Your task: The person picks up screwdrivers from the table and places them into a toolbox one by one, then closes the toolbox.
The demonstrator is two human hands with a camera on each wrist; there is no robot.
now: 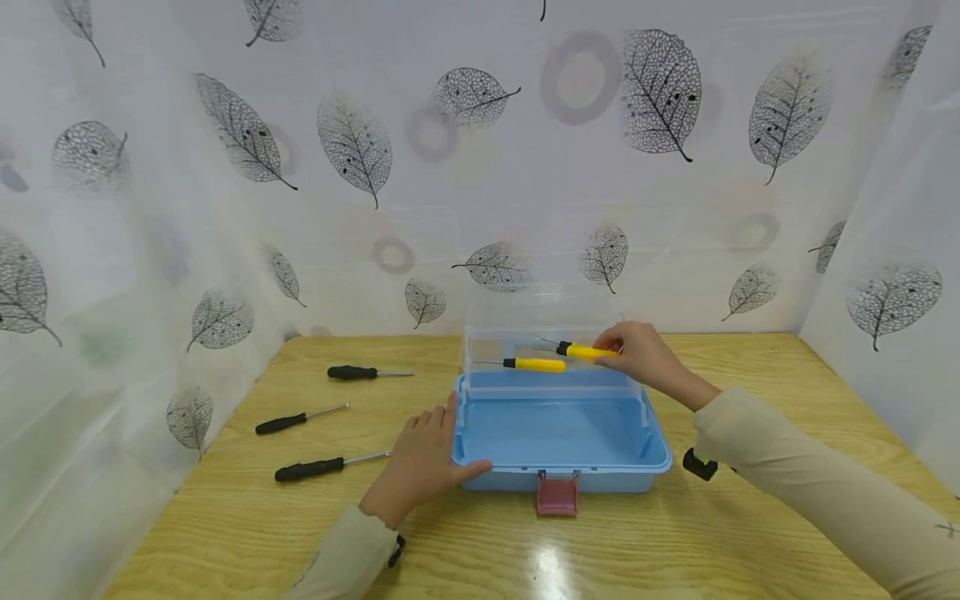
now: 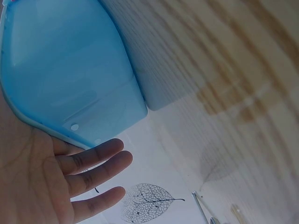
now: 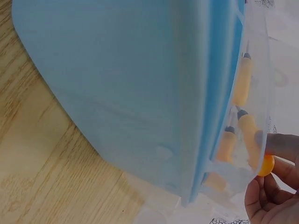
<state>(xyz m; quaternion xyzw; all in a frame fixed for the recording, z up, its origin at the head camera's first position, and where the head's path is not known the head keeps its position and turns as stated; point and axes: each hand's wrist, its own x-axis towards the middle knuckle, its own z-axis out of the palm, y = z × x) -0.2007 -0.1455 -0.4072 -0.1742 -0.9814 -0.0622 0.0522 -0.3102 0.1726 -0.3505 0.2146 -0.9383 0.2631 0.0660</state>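
A light-blue toolbox [image 1: 555,479] with a pink latch [image 1: 557,495] stands on the table, its clear lid [image 1: 480,333] raised at the back. My left hand [image 1: 423,450] rests along the box's left rim, fingers fairly straight and thumb over the front corner. In the left wrist view its fingers extend beside the blue wall. At the back right, my right hand [image 1: 637,354] pinches a yellow-handled screwdriver [image 1: 585,352] by its handle end, above the lid area. Another yellow-handled screwdriver [image 1: 536,365] lies to its left. Through the clear plastic in the right wrist view, a further yellow handle [image 3: 226,145] shows, possibly a reflection.
Three black-handled screwdrivers lie on the wooden table left of the box: a far one [image 1: 352,372], a middle one [image 1: 281,423] and a near one [image 1: 309,470]. A leaf-patterned curtain [image 1: 495,183] hangs behind and at both sides.
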